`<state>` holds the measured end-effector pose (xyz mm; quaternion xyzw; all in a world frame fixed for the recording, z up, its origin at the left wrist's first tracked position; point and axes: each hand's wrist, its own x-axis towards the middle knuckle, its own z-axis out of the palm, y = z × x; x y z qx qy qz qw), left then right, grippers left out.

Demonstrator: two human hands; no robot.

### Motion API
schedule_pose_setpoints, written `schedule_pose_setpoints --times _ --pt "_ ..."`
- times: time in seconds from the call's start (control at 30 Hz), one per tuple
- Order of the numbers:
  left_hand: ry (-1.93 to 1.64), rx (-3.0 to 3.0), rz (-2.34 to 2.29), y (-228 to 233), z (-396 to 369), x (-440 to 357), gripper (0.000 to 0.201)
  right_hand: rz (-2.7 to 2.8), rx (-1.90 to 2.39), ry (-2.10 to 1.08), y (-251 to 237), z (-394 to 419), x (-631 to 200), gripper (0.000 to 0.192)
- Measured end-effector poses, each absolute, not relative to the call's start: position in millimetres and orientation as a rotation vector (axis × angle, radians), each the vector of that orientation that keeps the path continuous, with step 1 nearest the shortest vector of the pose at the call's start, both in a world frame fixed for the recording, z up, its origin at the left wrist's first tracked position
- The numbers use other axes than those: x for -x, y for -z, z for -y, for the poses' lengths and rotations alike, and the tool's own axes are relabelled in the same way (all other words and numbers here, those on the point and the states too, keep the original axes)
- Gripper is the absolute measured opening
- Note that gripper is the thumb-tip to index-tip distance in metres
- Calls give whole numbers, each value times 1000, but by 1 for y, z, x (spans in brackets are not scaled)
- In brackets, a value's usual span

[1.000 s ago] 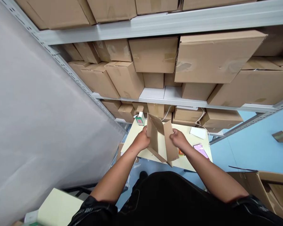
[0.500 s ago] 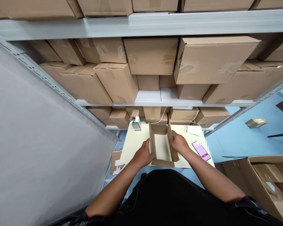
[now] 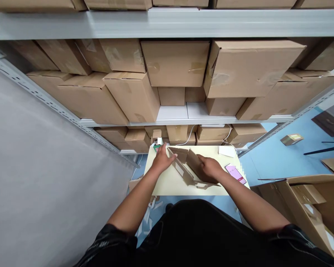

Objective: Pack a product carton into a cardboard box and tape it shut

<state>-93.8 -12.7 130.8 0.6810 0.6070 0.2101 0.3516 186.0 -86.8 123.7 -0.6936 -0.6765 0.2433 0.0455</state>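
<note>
Whereas the carton (image 3: 195, 166) stood square half a second ago, its walls now lean askew over the tabletop (image 3: 164, 185), seemingly losing shape; the left hand (image 3: 161, 160) spreads, thumb by one wall, the right hand (image 3: 211, 167) curls against the other, grip unclear.

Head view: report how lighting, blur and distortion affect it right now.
Head view: the tabletop is bright, the open carton darker beside the right hand; head view: the left hand shows no strong motion blur; head view: the shelf uprights converge downward, likely wide-angle perspective; head view: a pixelated patch sits beside the smartphone, whose lettering is too small to read.
</note>
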Motion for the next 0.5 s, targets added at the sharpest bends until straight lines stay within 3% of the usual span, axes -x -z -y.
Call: schedule_pose_setpoints --times 0.2,0.37,0.5 --pt "-230 -1872 -1580 -132 -15 104 52 2298 1967 -724 -129 70 -189 67" --pt "54 -1890 -1591 -133 16 118 33 2437 1814 -613 -124 49 -187 58" --pt "83 -1947 -1636 -138 48 113 24 2448 1738 -525 -121 49 -181 51"
